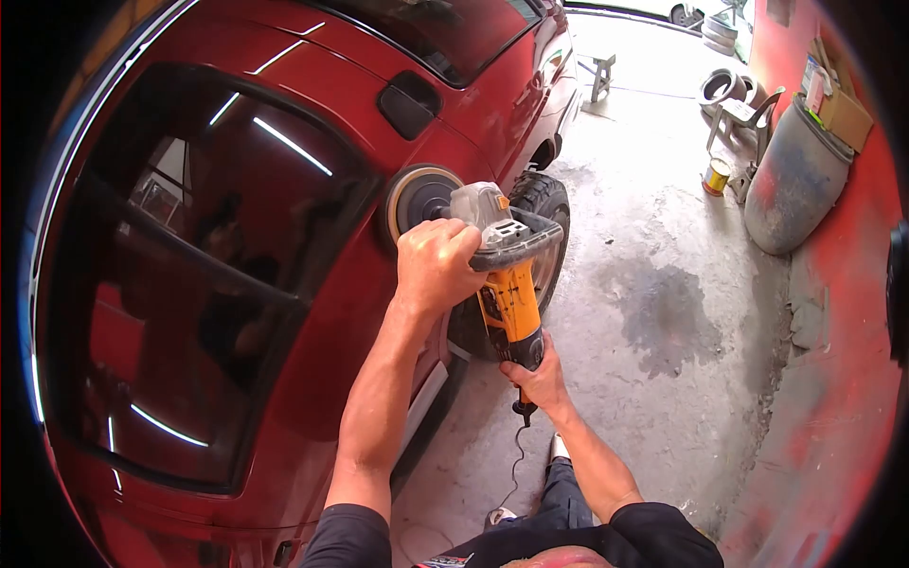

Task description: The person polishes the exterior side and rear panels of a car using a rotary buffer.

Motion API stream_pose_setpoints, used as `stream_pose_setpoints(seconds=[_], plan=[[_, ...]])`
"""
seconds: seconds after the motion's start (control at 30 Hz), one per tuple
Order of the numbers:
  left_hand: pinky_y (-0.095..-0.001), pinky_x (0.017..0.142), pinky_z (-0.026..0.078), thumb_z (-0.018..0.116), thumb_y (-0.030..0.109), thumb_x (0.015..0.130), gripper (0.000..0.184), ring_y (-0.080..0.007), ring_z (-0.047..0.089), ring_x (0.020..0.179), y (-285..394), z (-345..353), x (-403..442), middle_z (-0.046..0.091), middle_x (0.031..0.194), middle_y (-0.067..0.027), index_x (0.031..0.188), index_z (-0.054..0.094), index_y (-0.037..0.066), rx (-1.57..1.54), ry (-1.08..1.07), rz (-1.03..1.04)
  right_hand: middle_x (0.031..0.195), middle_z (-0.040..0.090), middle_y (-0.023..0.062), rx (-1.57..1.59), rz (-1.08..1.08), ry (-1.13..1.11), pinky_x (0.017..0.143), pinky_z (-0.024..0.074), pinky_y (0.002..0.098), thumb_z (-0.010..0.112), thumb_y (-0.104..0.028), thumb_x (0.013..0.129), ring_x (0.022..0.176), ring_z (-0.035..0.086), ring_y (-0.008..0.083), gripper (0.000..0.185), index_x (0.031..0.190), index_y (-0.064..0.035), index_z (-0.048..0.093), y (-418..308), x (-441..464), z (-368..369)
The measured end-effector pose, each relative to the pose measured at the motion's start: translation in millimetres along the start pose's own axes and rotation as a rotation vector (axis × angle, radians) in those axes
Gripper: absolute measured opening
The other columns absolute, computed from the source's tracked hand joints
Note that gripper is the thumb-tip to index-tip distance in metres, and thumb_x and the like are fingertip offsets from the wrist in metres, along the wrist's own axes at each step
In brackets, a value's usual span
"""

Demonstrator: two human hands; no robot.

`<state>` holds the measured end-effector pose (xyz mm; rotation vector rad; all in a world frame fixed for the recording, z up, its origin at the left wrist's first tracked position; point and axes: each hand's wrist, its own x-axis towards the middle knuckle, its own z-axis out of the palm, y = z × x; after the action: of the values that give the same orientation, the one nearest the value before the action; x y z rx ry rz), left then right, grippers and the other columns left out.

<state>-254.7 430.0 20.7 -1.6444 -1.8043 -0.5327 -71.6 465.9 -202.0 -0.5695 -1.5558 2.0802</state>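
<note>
A yellow and black polisher [512, 301] is held out in front of me, its round pad [423, 198] up against the side of a red car [345, 245]. My left hand [437, 265] is closed around the front handle near the pad. Lower down, my right hand [541, 373] grips the rear body by the cord end. The pad's face is turned to the car, so where it touches is mostly hidden. Whether the pad is spinning I cannot tell.
The power cord [516, 464] trails down beside my legs. A tire [546, 204] stands just beyond the tool. On the right are a grey barrel [800, 180], a yellow can [717, 176], a chair [748, 123] and a red wall [852, 312]. A dark stain [666, 317] marks the concrete floor.
</note>
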Motion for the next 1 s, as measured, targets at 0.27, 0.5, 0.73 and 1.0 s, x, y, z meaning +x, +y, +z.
stream_pose_setpoints(seconds=[0.27, 0.5, 0.73, 1.0], plan=[[-0.0362, 0.055, 0.045, 0.081, 0.011, 0.059, 0.029, -0.0223, 0.057, 0.058, 44, -85, -99, 0.050, 0.063, -0.0013, 0.069, 0.054, 0.015, 0.063, 0.020, -0.029, 0.119, 0.071, 0.0122, -0.099, 0.014, -0.072, 0.101, 0.0514, 0.0358, 0.091, -0.020, 0.069, 0.112, 0.066, 0.0201, 0.084, 0.139, 0.0042, 0.049, 6, -103, 38], [-0.0356, 0.048, 0.036, 0.074, 0.002, 0.069, 0.031, -0.0215, 0.044, 0.049, 97, -194, -217, 0.040, 0.059, -0.0027, 0.064, 0.045, 0.011, 0.154, 0.006, -0.106, 0.133, 0.064, 0.0146, 0.016, 0.144, -0.259, 0.109, 0.0475, 0.0368, 0.098, -0.031, 0.070, 0.125, 0.060, 0.0211, 0.104, 0.149, 0.0033, 0.041, 43, -218, 88], [-0.0348, 0.049, 0.038, 0.072, -0.005, 0.074, 0.036, -0.0217, 0.045, 0.048, 161, -279, -320, 0.038, 0.057, -0.0034, 0.059, 0.042, 0.009, 0.244, -0.080, -0.255, 0.138, 0.064, 0.0208, -0.114, 0.072, -0.510, 0.110, 0.0485, 0.0397, 0.096, -0.028, 0.073, 0.129, 0.064, 0.0298, 0.113, 0.161, -0.0040, 0.029, 103, -323, 119], [-0.0337, 0.048, 0.038, 0.070, -0.007, 0.079, 0.036, -0.0204, 0.044, 0.046, 164, -271, -320, 0.037, 0.057, -0.0023, 0.059, 0.044, 0.008, 0.234, -0.184, -0.252, 0.140, 0.062, 0.0193, -0.052, 0.161, -0.518, 0.112, 0.0454, 0.0396, 0.096, -0.025, 0.072, 0.133, 0.060, 0.0274, 0.110, 0.158, -0.0024, 0.031, 129, -338, 123]])
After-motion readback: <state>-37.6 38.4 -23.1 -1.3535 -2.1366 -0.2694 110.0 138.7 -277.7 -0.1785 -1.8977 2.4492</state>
